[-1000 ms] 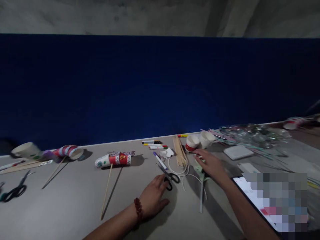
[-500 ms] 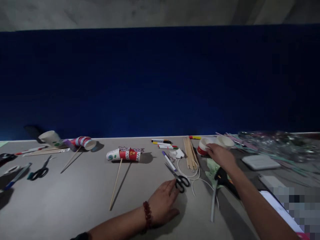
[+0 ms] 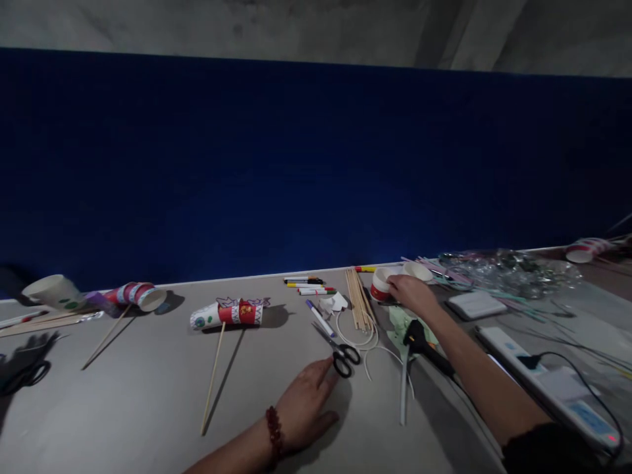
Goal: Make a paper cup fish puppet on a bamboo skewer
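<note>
My right hand (image 3: 413,294) reaches to the back of the table, its fingers closed at the rim of a red and white paper cup (image 3: 380,287). Right beside it stands a plain pale cup (image 3: 417,272). My left hand (image 3: 305,403), a dark red bead bracelet at its wrist, rests on the tabletop with fingers stretched out. Its fingertips are close to the black handles of the scissors (image 3: 345,357); I cannot tell whether they touch. Left of that hand lies a decorated paper-cup dragon (image 3: 232,315) on a wooden stick (image 3: 214,378).
Wooden sticks (image 3: 359,299), markers (image 3: 309,285), a purple-capped marker (image 3: 320,318) and white cord (image 3: 368,345) lie mid-table. A glue gun (image 3: 427,345) sits under my right forearm. Further right are a power strip (image 3: 557,388) and clear plastic wrapping (image 3: 513,266). Another cup dragon (image 3: 131,296) lies left.
The view has swung to the right, bringing more of the power strip and a striped cup into sight. My right hand stays at the red and white cup; my left remains by the scissors.
</note>
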Demonstrator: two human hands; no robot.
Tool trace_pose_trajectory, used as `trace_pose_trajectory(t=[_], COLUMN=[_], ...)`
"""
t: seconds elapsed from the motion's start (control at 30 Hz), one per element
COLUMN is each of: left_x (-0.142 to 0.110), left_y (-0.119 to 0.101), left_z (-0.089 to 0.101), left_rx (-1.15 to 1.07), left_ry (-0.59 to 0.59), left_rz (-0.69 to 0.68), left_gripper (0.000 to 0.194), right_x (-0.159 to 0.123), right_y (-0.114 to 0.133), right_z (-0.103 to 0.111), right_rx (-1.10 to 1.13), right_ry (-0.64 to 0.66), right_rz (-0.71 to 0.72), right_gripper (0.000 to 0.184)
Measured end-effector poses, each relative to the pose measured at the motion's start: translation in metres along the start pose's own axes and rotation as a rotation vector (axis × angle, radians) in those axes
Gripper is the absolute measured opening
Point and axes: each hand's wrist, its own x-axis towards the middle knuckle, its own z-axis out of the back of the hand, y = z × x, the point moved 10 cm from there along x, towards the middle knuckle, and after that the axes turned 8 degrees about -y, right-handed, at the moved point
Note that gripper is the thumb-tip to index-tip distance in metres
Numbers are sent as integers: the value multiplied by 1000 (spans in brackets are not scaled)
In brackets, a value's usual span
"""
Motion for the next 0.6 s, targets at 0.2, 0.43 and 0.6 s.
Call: trace_pose_trajectory(t=[0.2,0.43,0.6], left_x=[-1,-1,3], left_y=[0,-2,-3], left_z=[-3,7,36], left_rx=[33,-7,-112], left_ry=[-5,-51,-199], left_rz=[-10,-22,-37], left_gripper=[87,74,50], right_x=[2,4,-23], right_y=[-3,-7,-2], right_z=[8,42,108], right_rx=[6,-10,105], right_ry=[-14,-98,-430], right_rz=[-3,-13,-66], right_gripper=[19,23,30])
